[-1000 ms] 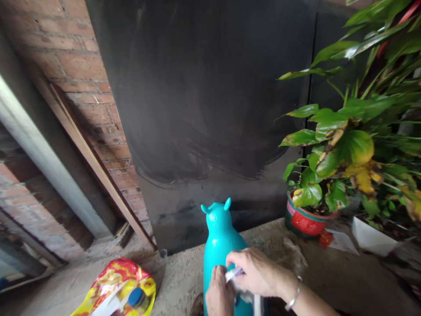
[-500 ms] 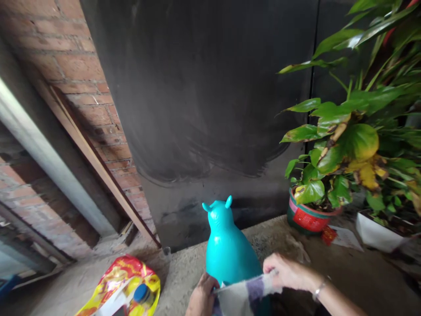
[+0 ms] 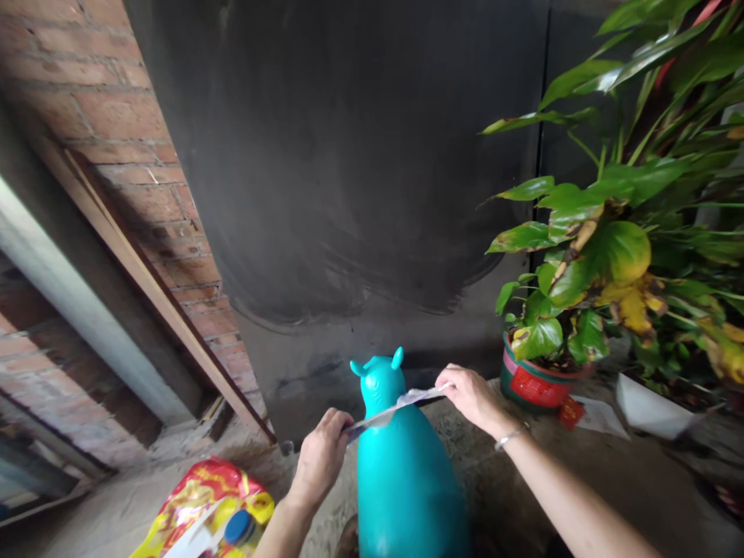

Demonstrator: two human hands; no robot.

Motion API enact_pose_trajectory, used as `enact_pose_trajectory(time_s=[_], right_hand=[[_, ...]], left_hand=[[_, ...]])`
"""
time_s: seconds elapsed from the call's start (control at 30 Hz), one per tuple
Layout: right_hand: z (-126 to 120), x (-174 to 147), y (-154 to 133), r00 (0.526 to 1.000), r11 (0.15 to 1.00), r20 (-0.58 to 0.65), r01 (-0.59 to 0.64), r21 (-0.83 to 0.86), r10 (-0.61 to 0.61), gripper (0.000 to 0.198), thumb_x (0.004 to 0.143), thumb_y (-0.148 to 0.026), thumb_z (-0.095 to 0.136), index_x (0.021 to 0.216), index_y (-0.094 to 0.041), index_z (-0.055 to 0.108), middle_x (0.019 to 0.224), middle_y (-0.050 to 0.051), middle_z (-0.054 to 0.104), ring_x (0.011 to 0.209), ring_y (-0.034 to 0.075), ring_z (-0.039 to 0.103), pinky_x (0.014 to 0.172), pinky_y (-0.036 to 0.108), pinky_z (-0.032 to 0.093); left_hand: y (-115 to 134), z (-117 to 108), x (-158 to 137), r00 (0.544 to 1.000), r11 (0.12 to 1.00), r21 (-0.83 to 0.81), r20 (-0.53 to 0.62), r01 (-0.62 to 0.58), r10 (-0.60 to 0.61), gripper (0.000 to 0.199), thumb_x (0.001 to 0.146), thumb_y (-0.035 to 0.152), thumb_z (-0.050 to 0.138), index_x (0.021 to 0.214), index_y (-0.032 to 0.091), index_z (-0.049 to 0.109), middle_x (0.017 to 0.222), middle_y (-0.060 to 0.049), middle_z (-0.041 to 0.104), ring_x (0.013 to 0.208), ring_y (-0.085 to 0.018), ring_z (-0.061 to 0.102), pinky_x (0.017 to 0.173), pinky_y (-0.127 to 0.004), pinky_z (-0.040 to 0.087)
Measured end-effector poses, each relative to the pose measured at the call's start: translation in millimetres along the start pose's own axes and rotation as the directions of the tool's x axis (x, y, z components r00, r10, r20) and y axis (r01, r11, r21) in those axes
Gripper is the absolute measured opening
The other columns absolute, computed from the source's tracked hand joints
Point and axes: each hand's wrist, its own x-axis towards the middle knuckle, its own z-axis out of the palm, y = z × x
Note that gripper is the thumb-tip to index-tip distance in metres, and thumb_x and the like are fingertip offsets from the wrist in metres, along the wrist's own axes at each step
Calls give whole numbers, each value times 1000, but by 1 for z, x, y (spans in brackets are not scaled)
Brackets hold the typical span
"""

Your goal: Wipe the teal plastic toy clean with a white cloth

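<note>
At the far left a pale grey pipe [image 3: 70, 310] ran slantwise down the red brick wall [image 3: 116, 101], with a brown wooden batten [image 3: 168, 298] leaning beside it down to the rough concrete floor [image 3: 610, 480]. Near the bottom edge lay a crinkled red-and-yellow plastic bag [image 3: 198, 504] with a blue bottle cap [image 3: 239, 527] showing in it; its print was too blurred to read. The left hand [image 3: 318, 457] was closed in a pinch on one end of a thin whitish cloth strip [image 3: 395, 407]. The strip stretched taut across the neck of a glossy teal plastic animal-shaped toy with two small ears [image 3: 401, 473], which stood on the floor close in front of a wide dark grey smeared panel [image 3: 360, 170]. The right hand [image 3: 472, 395], with a thin bracelet at the wrist, gripped the strip's other end, so the hands were held apart on either side of the toy. Bare floor lay open between toy and pots. Further right stood a red-and-green round plant pot [image 3: 538, 380] with unreadable markings, leafy green and yellowing plants [image 3: 616, 256], and a white rectangular planter [image 3: 656, 403] against the right edge.
</note>
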Motion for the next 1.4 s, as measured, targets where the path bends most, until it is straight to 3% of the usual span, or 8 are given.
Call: enact_pose_trajectory(time_s=[0.2,0.3,0.4,0.53,0.67,0.87,1.2,1.4], right_hand=[[54,-66,19,976,983,182,-89,-158,118,34,88,-11,33,93,-19,66,102,7,65,104,20,59,96,38,38],[93,-111,29,890,964,400,-135,-228,219,21,73,-13,60,90,-21,71,114,11,65,111,29,60,97,46,43],[113,-124,35,801,959,540,-145,-244,259,35,59,-12,72,92,-22,73,123,14,62,106,32,63,91,45,49],[129,-87,35,875,968,435,-130,-214,213,53,89,-20,45,142,-18,39,151,17,30,136,25,37,110,40,35],[178,-58,30,967,973,168,-162,-166,190,54,97,-33,32,149,-22,21,156,10,14,143,26,15,113,49,30],[268,-65,35,916,922,191,-305,-238,352,55,94,-36,38,147,-25,27,155,5,12,143,29,10,114,54,26],[274,-2,35,935,919,112,-301,-255,337,61,94,-33,27,150,-24,4,156,2,-1,144,28,-3,115,61,15],[271,-10,25,921,906,103,-341,-249,375,57,95,-34,27,149,-26,11,156,3,5,144,28,3,111,63,24]], left_hand=[[-10,64,-45,943,984,107,287,141,-166,23,84,17,40,91,24,61,94,-2,68,87,-14,63,76,-24,43],[-24,103,-77,873,954,170,389,246,-294,28,75,7,48,87,25,66,90,0,71,89,-15,66,79,-23,44],[-35,126,-88,839,920,214,382,329,-389,36,77,7,46,105,21,64,110,-6,69,105,-16,63,89,-25,43],[-35,145,-67,852,900,200,294,388,-433,40,89,19,37,125,18,53,132,-11,56,119,-16,55,100,-27,41],[-41,187,-51,920,930,91,139,356,-366,42,91,26,37,129,14,51,138,-14,53,128,-19,49,107,-29,40],[-57,269,-51,936,906,238,-55,350,-347,48,90,27,40,134,11,48,147,-16,41,139,-28,33,110,-44,39],[-63,253,16,913,842,416,60,345,-404,58,93,35,30,143,6,25,155,-16,20,144,-30,18,115,-43,31],[-56,250,5,911,856,362,42,369,-410,54,93,32,30,142,11,30,153,-11,26,142,-26,27,110,-41,39]])
